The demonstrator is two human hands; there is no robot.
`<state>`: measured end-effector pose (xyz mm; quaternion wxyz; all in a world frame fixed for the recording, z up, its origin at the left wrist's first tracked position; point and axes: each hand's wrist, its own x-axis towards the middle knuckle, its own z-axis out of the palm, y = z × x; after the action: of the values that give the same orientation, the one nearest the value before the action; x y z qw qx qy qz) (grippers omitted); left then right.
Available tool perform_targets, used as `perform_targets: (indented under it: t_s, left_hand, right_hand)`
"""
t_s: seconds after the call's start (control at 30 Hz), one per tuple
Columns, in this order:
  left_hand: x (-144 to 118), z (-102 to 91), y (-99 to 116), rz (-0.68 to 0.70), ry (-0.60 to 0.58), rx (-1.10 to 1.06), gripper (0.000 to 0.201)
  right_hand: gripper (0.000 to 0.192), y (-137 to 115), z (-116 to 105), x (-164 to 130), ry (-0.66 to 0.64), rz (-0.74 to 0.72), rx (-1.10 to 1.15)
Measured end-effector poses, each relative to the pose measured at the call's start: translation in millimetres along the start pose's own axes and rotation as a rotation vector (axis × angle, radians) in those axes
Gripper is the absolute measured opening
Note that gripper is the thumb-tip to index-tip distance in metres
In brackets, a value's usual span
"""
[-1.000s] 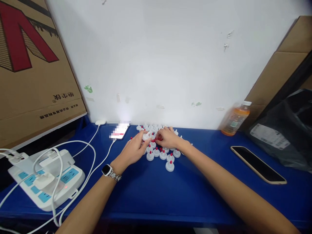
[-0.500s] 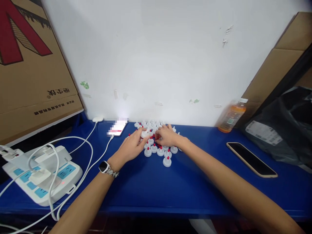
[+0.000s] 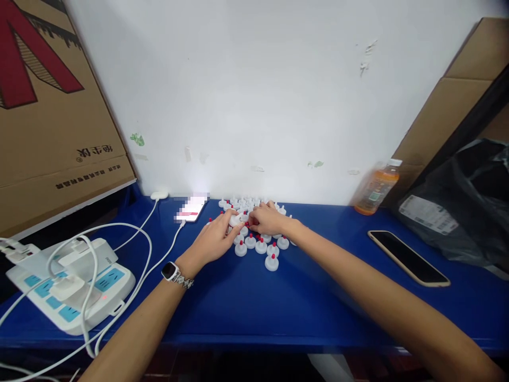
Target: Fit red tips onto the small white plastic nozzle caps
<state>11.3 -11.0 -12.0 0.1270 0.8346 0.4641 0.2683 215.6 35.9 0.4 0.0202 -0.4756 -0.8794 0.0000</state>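
The left hand (image 3: pixel 212 241) pinches one white cap (image 3: pixel 235 219) in its fingers. The right hand (image 3: pixel 267 219) sits at its 3 o'clock, touching, fingers curled narrow on the cap's red tip.

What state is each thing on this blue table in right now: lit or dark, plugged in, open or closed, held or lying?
Phone by the wall: screen lit, cable attached.
Phone on the right: screen dark, lying flat.
Power strip: plugs in, red light on.
Bottle: capped, upright.
Left hand: pinching one white cap.
Right hand: fingers at that cap.
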Motion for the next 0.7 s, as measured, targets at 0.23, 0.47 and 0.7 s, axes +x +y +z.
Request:
perform_targets:
  t_s: [0.23, 0.47, 0.7]
  left_hand:
    - [-0.6, -1.6, 0.3, 0.015, 0.015, -0.012, 0.046]
    - [-2.4, 2.5, 4.1, 0.065, -0.001, 0.026, 0.043]
    - [-6.1, 7.7, 9.1, 0.222, -0.06, 0.098, 0.039]
  right_hand:
    - [0.016, 0.3, -7.5, -9.7, 0.251, 0.005, 0.284]
    - [0.028, -17.2, 2.3, -36.9, 0.507, 0.04, 1.199]
    - [0.037, -35.8, 13.9, -47.4, 0.561, 0.088, 1.453]
